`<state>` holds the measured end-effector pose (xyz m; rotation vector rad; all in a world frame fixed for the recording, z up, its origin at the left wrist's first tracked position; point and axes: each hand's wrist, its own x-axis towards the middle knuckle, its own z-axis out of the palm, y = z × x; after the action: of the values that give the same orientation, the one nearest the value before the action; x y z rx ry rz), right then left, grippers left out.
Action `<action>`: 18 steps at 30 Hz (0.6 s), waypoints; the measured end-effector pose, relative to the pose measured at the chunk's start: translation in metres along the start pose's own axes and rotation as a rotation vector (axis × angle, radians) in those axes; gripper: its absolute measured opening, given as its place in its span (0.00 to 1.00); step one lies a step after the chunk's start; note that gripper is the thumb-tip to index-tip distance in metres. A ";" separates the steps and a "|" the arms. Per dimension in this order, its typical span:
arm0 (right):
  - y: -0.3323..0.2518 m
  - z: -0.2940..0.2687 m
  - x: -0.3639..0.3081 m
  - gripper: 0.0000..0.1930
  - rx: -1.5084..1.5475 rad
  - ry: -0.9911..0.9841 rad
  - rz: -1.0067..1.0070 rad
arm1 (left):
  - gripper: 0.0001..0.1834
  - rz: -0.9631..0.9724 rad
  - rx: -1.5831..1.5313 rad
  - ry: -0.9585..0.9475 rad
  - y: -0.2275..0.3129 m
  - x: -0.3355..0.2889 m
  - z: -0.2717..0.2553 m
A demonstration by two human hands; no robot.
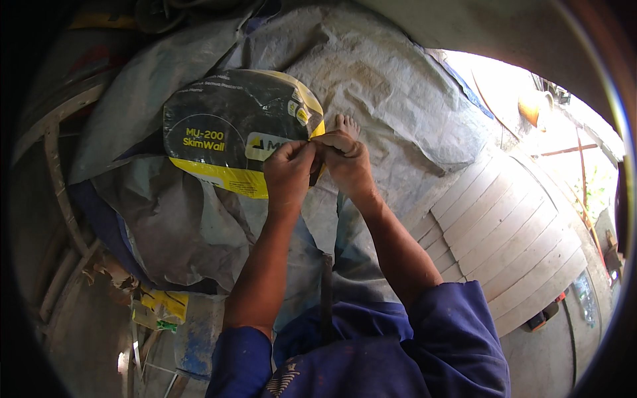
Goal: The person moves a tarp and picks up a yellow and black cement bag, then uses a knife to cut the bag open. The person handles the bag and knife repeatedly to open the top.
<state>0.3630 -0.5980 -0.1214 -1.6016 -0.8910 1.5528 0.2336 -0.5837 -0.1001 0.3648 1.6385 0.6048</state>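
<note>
A filled black and yellow plastic bag (229, 109) lies on a crumpled grey tarpaulin (405, 99), ahead of me and left of the middle. My left hand (290, 162) is closed in a pinch at the bag's right end, thumb and fingers pressed together. Right beside it, my right hand (346, 158) is closed too, its fingers curled in at the same edge. The fingertips nearly meet there, and the small part of the bag between them is mostly hidden. A bare foot (348, 125) stands on the tarpaulin just beyond my right hand.
Pale flat boards (511, 232) are laid in overlapping rows at the right. A curved-looking wooden frame (56, 179) stands along the left. Torn yellow packaging (162, 306) lies at the lower left. Farther right are a clear plastic bottle (585, 298) and an orange container (531, 109).
</note>
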 end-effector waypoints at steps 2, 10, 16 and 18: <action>-0.003 0.004 -0.002 0.07 0.034 0.025 0.025 | 0.09 0.046 0.117 0.028 -0.002 0.001 0.001; -0.009 0.013 -0.006 0.05 -0.109 0.083 -0.026 | 0.10 0.267 0.499 0.060 0.001 0.003 -0.002; -0.005 0.013 -0.005 0.06 -0.142 0.096 -0.036 | 0.10 0.348 0.523 0.024 0.003 0.003 -0.006; -0.006 0.011 -0.005 0.05 -0.108 0.090 -0.015 | 0.10 0.297 0.507 0.025 0.003 0.004 -0.006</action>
<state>0.3516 -0.5989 -0.1140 -1.7227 -0.9495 1.4315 0.2264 -0.5801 -0.1015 0.9868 1.7660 0.4027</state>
